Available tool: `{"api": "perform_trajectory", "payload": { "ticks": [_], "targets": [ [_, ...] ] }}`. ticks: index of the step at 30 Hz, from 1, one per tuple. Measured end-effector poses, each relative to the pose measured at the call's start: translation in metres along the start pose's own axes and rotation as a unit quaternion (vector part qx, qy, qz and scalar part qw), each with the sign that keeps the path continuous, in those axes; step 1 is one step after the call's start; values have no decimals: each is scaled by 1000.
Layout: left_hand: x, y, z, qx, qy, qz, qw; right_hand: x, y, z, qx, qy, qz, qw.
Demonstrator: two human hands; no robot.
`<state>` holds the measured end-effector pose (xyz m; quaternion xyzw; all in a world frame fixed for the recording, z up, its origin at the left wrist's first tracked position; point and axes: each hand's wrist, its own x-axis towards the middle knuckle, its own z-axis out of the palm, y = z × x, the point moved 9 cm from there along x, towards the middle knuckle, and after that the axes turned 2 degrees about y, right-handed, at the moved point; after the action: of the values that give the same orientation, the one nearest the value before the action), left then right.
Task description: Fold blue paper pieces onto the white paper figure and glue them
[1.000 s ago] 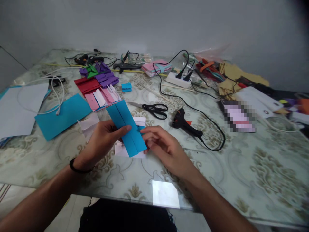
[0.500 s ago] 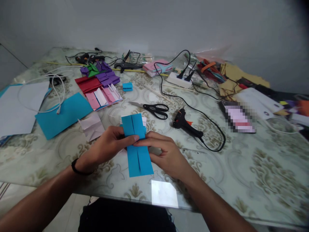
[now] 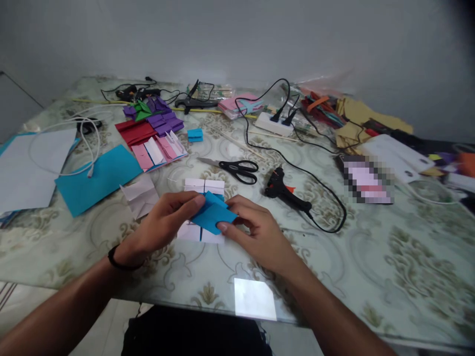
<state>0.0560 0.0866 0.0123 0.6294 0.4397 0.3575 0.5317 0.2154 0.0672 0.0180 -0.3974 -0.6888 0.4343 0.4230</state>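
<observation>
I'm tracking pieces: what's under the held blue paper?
White paper shows past its far and near edges; the blue paper, left hand and right hand cover what lies between.

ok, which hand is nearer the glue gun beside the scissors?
Right. The right hand is left of the glue gun and slightly nearer the wearer; the left hand is farther left, across the blue paper.
</observation>
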Motion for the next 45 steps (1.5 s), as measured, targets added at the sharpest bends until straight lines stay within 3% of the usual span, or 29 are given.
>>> {"api": "perform_trajectory", "payload": {
  "ticks": [4,9,13,18,26,30,39,45],
  "targets": [
    [1,1,1,-19,8,-1,1000,-2,8,1,10,2,39,999],
    [2,-1,-3,-13,64,-7,998,-6,26,-5,93,67,111,987],
    [-1,0,-6,-7,85,-2,996,-7,34,-1,109,46,172,978],
    [-3,5,-7,24,94,16,995,-8,36,-6,99,65,205,972],
    [-5,7,-12,27,127,22,991,-6,28,-11,58,83,165,981],
    [-5,8,-9,2,114,16,993,-5,25,-13,20,87,151,985],
    [-1,0,-4,6,84,-21,996,-7,25,-10,45,82,151,984],
    [-2,-3,0,60,44,-30,997,-6,22,-9,26,72,142,987]
  ]
}}
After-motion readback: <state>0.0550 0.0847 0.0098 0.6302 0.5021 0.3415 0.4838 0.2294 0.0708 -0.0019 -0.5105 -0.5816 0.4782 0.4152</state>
